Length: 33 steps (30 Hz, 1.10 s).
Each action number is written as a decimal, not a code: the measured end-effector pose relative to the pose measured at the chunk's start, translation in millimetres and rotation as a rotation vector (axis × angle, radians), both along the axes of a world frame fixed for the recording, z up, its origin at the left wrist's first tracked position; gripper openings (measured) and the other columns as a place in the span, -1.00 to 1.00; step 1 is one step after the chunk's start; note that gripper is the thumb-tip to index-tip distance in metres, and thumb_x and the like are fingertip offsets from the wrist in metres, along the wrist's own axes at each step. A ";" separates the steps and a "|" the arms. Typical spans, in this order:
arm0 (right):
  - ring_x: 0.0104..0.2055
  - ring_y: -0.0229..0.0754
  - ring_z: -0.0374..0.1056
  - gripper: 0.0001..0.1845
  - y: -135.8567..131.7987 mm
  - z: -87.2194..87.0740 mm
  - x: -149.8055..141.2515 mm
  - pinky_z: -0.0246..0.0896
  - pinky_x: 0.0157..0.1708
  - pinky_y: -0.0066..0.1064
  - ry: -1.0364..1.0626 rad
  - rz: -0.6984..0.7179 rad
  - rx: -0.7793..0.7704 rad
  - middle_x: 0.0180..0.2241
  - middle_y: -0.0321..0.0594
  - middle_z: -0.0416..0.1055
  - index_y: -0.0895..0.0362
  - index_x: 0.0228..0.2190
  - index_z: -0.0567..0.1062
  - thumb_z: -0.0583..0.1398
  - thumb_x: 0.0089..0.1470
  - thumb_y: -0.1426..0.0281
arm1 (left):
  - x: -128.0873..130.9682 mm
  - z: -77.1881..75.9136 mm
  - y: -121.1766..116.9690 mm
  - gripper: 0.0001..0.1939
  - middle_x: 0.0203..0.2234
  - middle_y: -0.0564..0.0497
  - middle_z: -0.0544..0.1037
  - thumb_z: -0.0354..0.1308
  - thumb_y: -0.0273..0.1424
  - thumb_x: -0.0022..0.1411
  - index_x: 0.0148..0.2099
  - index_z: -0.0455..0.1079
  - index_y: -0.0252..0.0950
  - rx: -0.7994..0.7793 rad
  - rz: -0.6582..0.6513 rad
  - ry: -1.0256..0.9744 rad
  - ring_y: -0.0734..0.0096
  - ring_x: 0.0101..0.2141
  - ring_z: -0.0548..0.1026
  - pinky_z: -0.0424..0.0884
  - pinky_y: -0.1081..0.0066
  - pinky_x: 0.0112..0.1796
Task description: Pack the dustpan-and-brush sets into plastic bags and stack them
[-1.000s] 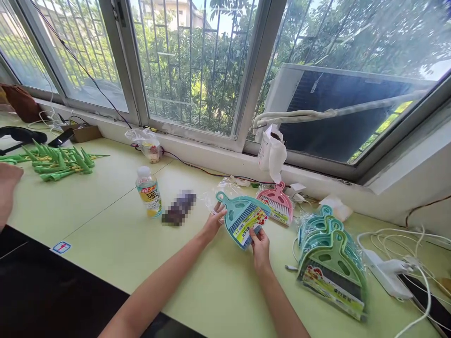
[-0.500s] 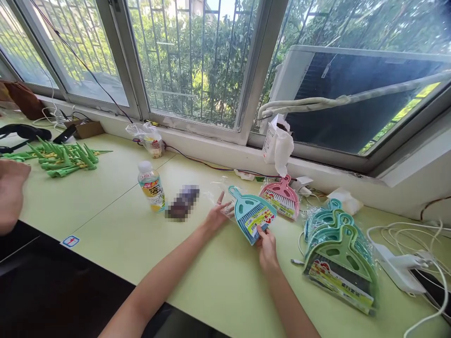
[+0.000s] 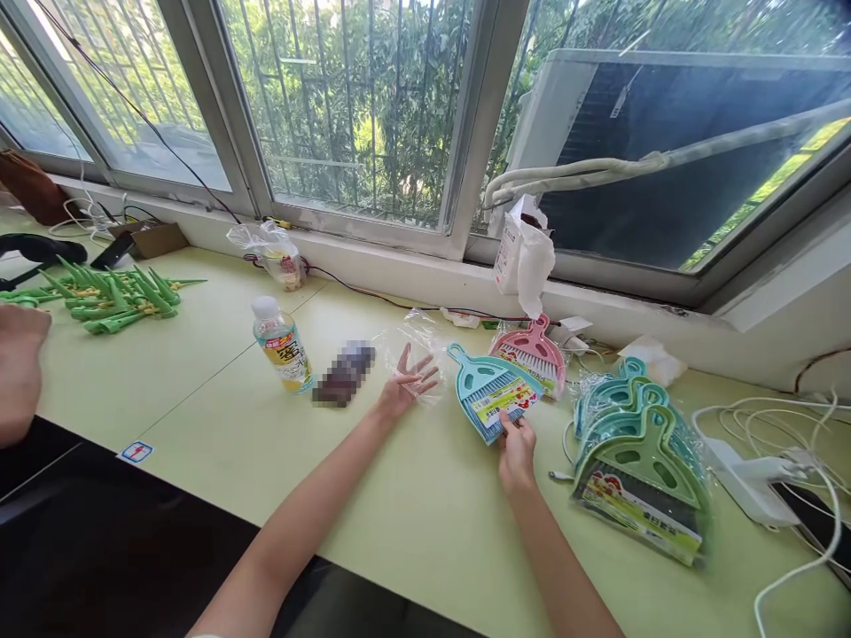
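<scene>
My right hand [image 3: 515, 452] pinches the lower edge of a teal mini dustpan-and-brush set [image 3: 488, 390] with a yellow label, holding it just above the pale green table [image 3: 412, 523]. My left hand [image 3: 405, 383] is apart from it, to its left, fingers spread over a clear plastic bag [image 3: 416, 341] lying on the table. A pink set [image 3: 532, 356] lies just behind the teal one. A stack of bagged teal and green sets [image 3: 635, 470] lies to the right.
A small drink bottle [image 3: 283, 346] stands left of a blurred dark object [image 3: 344, 372]. Green plastic pieces [image 3: 113, 297] lie far left, near another person's hand [image 3: 19, 368]. White cables and a power strip [image 3: 758, 478] sit at the right. A tissue pack [image 3: 522, 257] leans on the sill.
My left hand let go of the teal set and opened, drifting left over the clear bag. My right hand carried the set slightly right, toward the pink one.
</scene>
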State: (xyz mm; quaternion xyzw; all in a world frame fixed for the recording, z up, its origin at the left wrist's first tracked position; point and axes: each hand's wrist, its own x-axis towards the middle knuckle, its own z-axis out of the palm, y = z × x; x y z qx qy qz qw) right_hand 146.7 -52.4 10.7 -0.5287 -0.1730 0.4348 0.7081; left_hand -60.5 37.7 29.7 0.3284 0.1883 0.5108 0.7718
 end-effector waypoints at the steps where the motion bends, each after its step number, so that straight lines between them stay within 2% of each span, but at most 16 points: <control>1: -0.20 -0.12 0.44 -0.52 0.1 1.0 0.6 0.37 -0.31 -0.38 0.000 0.022 -0.003 -0.15 -0.19 0.49 0.12 -0.25 0.45 0.36 -0.30 0.25 | 0.8 -0.1 -0.4 -0.02 0.17 -0.04 0.27 0.12 -0.60 0.03 0.34 -0.27 0.11 -0.006 -0.004 0.014 0.23 0.06 0.39 0.21 0.08 0.09; 4: -0.20 -0.08 0.44 -0.51 -0.6 5.1 -2.0 0.38 -0.31 -0.34 -0.008 0.134 0.002 -0.16 -0.17 0.50 0.13 -0.25 0.46 0.37 -0.30 0.24 | 4.2 0.6 -3.4 -0.06 0.15 -0.01 0.30 0.14 -0.56 0.06 0.33 -0.25 0.13 -0.016 -0.004 0.045 0.25 0.03 0.42 0.26 0.09 0.05; 9: -0.22 -0.05 0.45 -0.47 -1.6 6.1 -11.3 0.39 -0.31 -0.30 -0.021 0.268 0.020 -0.20 -0.15 0.52 0.14 -0.25 0.48 0.40 -0.32 0.21 | 12.0 2.8 -11.4 -0.11 -0.05 0.07 0.47 0.23 -0.54 0.03 0.29 -0.09 0.09 -0.043 0.003 0.146 0.39 -0.20 0.53 0.40 0.30 -0.10; 12: -0.22 -0.04 0.45 -0.45 -0.6 4.5 -12.5 0.39 -0.31 -0.29 -0.029 0.270 0.032 -0.22 -0.14 0.53 0.15 -0.25 0.48 0.41 -0.33 0.18 | 17.2 1.4 -15.7 -0.18 -0.11 0.05 0.51 0.28 -0.51 0.02 0.25 0.03 0.02 -0.020 -0.075 0.195 0.38 -0.25 0.53 0.44 0.31 -0.15; 20: -0.20 -0.05 0.44 -0.37 0.3 4.8 -12.4 0.39 -0.29 -0.30 -0.018 0.165 0.060 -0.17 -0.12 0.51 0.15 -0.15 0.46 0.40 -0.32 0.19 | 33.6 -8.5 -29.7 -0.34 -0.06 -0.16 0.50 0.30 -0.51 0.03 0.18 0.19 -0.25 -0.023 -0.379 0.215 0.16 -0.10 0.51 0.34 0.09 0.03; 25: -0.19 -0.03 0.44 -0.37 -0.1 7.9 -13.1 0.38 -0.28 -0.28 -0.039 0.178 0.068 -0.17 -0.09 0.51 0.16 -0.15 0.46 0.39 -0.30 0.16 | 34.3 -9.5 -36.0 -0.56 -0.06 -0.22 0.50 0.28 -0.46 0.06 0.01 0.35 -0.38 -0.025 -0.484 0.258 0.12 -0.11 0.52 0.28 0.05 0.08; 28: -0.19 -0.03 0.44 -0.36 0.5 11.2 -9.3 0.38 -0.26 -0.27 -0.050 0.202 0.074 -0.20 -0.09 0.52 0.17 -0.16 0.47 0.40 -0.32 0.16 | 32.7 -8.8 -36.6 -0.60 -0.07 -0.24 0.51 0.27 -0.39 0.09 -0.01 0.39 -0.39 -0.026 -0.541 0.291 0.11 -0.12 0.52 0.29 0.04 0.07; 30: -0.18 -0.03 0.44 -0.36 1.0 12.6 -6.6 0.38 -0.26 -0.26 -0.052 0.221 0.083 -0.21 -0.10 0.52 0.16 -0.17 0.47 0.41 -0.33 0.16 | 32.8 -9.0 -35.5 -0.60 -0.06 -0.22 0.51 0.25 -0.34 0.11 0.00 0.38 -0.36 -0.018 -0.514 0.269 0.08 -0.11 0.52 0.31 0.01 0.04; 33: -0.17 -0.04 0.43 -0.39 0.7 12.2 -6.0 0.38 -0.25 -0.27 -0.053 0.229 0.095 -0.20 -0.12 0.51 0.14 -0.18 0.48 0.41 -0.32 0.17 | 35.2 -10.1 -32.8 -0.62 -0.06 -0.18 0.51 0.20 -0.24 0.15 -0.02 0.38 -0.31 -0.007 -0.338 0.222 0.06 -0.06 0.49 0.34 0.03 0.01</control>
